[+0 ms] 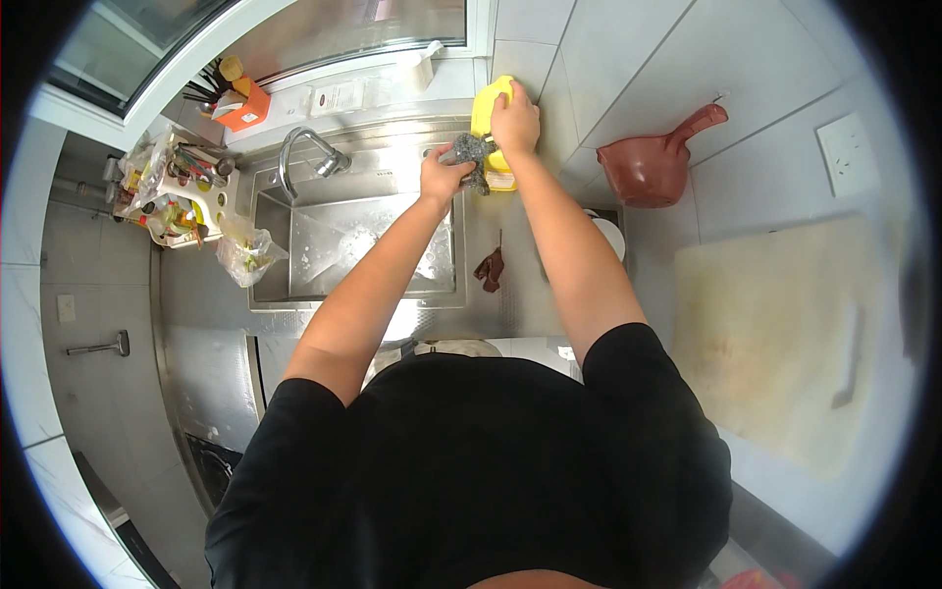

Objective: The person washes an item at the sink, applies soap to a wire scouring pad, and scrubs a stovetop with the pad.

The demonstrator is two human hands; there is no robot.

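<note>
My left hand grips a grey steel wool scourer at the back right corner of the stainless steel sink. A yellow plastic bottle stands just behind the scourer, against the wall side, and my right hand is closed around its upper part. The bottle bears a label low down. Suds and water droplets lie on the sink's bottom. Left of my hands, the curved chrome faucet rises at the sink's back edge. A small dark brown item lies on the steel counter right of the sink.
A cluttered white rack with a plastic bag stands left of the sink. On the sill are an orange holder with utensils and a white container. A reddish-brown dipper and a cutting board are at the right.
</note>
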